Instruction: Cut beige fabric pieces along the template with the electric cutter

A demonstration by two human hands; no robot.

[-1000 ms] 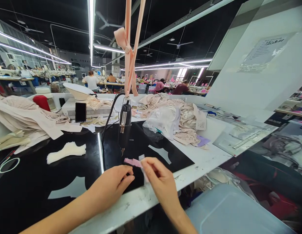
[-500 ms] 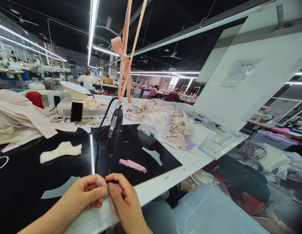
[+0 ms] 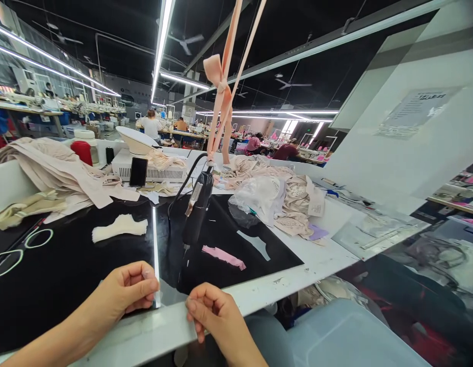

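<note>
In the head view, a thin translucent greyish piece is held low at the front edge of the white table, between the left hand and the right hand. It is pinched on its left side between thumb and fingertips of the left hand, and on its right side by the right hand in the same way — both hands are otherwise loosely curled. Just beyond it, a black handheld tool is hung at a tilt from a knotted peach fabric strip, above the black mat. On the mat, a pink fabric strip is laid to the right of the tool, with a pale curved cutout near it; to the left, a cream fleecy piece and pale-rimmed eyeglasses are seen. Behind, a smartphone is propped against a white vented box — flanked by heaped beige fabric on one side and bagged garments on the other.
</note>
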